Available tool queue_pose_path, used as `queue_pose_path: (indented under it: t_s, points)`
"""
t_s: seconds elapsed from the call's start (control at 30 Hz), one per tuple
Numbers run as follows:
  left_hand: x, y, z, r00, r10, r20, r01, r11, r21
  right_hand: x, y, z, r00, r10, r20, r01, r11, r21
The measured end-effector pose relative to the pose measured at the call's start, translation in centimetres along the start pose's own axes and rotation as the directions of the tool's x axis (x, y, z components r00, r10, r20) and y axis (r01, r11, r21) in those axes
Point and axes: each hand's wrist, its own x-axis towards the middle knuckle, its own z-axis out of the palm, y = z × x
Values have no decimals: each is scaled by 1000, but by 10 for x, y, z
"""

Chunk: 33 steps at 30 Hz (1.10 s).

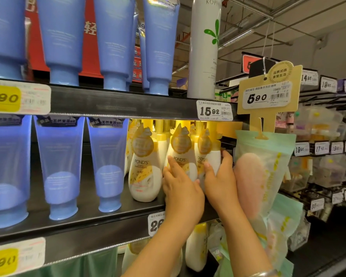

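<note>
The person works at the right end of the middle shelf (100, 222), where a row of cream-and-gold pump bottles stands close to the front edge. The right hand (218, 180) grips the right-end bottle (215, 158), thumb on its front and the other fingers (227, 156) curled round its far side. The left hand (181, 188) is open and holds nothing, its fingers laid straight against the face of the middle bottle (183, 154).

The step looks like squaring up the row. It is probably best done by sliding the gripped bottle on its base rather than lifting it, since the shelf above leaves the pump heads little room. The flat left hand can steady the neighbour so it does not tip. Each label should end up facing out, level with the left bottle (145, 166) at the front edge. The hanging packet (256, 176) with its pink pad presses against the right forearm and could swing, so that wrist needs care.

The bottles read "POND'S". A white price tag (214, 110) on the upper shelf's edge reads 15.92. The beige hanging card (268, 92) shows 5.90. The tall white can (205, 47) begins "KOPH". The blue tubes (108, 156) carry headers with 天然来源. A yellow tag (4, 98) at the left edge ends in 9.90, and a lower tag (156, 224) behind the left wrist shows "26". The finer print is too blurred to read.
</note>
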Motion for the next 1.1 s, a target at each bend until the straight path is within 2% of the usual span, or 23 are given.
queue_pose_path:
  t_s: [0.17, 0.6, 1.1]
  points:
    - [10, -6, -1, 1000, 6, 12, -6, 999, -36, -1, 0, 2, 1000, 15, -5, -15, 1000, 20]
    - [13, -9, 0, 993, 73, -97, -75, 997, -14, 1, 2, -1, 999, 20, 50, -12, 989, -145]
    - [1, -2, -21, 999, 34, 14, -31, 984, -173, 4, -7, 2, 993, 114, 7, -111, 976, -187]
